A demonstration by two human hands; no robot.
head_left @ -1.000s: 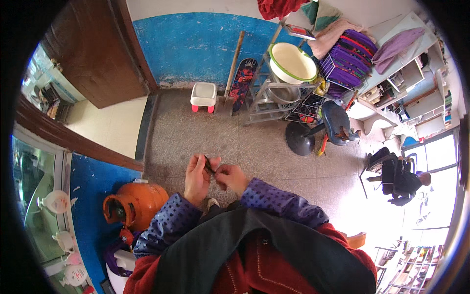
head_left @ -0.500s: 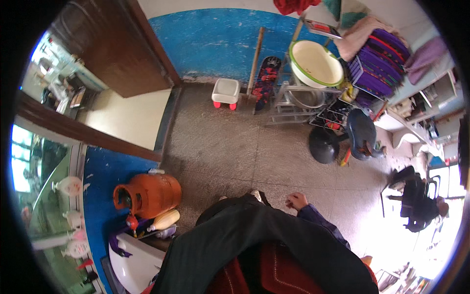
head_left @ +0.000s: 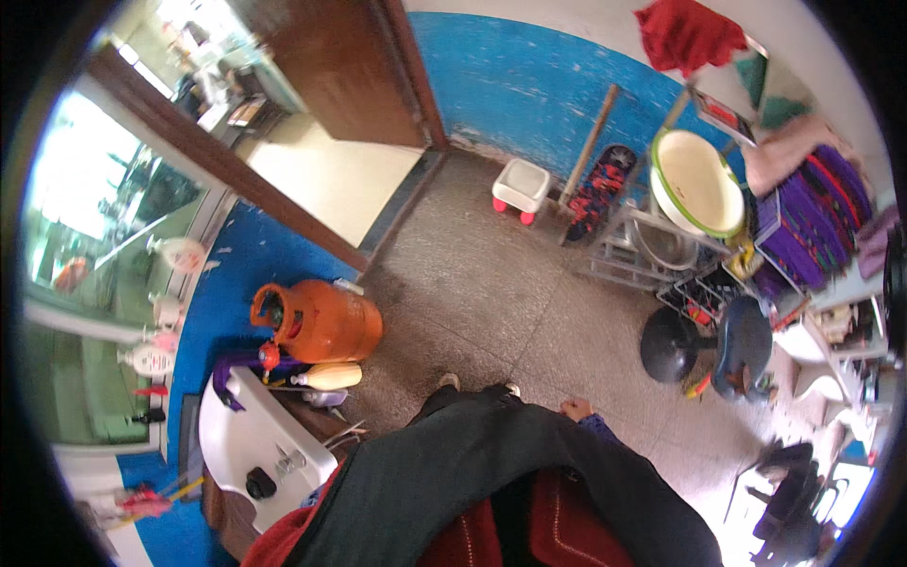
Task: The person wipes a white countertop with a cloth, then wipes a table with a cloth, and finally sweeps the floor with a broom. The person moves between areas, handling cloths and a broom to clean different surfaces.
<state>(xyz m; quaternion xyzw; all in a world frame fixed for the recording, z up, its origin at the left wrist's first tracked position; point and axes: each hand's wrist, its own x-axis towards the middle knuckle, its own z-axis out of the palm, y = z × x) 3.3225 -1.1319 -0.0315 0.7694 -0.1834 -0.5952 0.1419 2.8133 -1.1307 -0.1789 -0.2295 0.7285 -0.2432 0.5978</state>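
My right hand (head_left: 575, 408) hangs low beside my dark apron (head_left: 491, 444), past a dark blue patterned cuff. Its fingers are loosely bent, and I see nothing in them. It touches nothing that I can see; the grey-brown floor is beneath it. My left hand is out of sight. A white wash basin (head_left: 293, 439) with a tap and a black fitting is on my left. Beyond it an orange gas cylinder (head_left: 335, 321) stands by the blue wall, with a pale yellow bottle (head_left: 333, 376) close by.
A brown door (head_left: 345, 76) stands open at the far left. A small white stool (head_left: 521, 185) and a patterned skateboard-like board (head_left: 601, 189) are by the far wall. To the right are a cream basin (head_left: 697, 184) on a metal rack, purple towels (head_left: 817, 222) and a dark swivel stool (head_left: 742, 345).
My view has turned left, so the room's things have shifted right. More of the white wash basin shows. My right hand looks smaller and closer to the apron.
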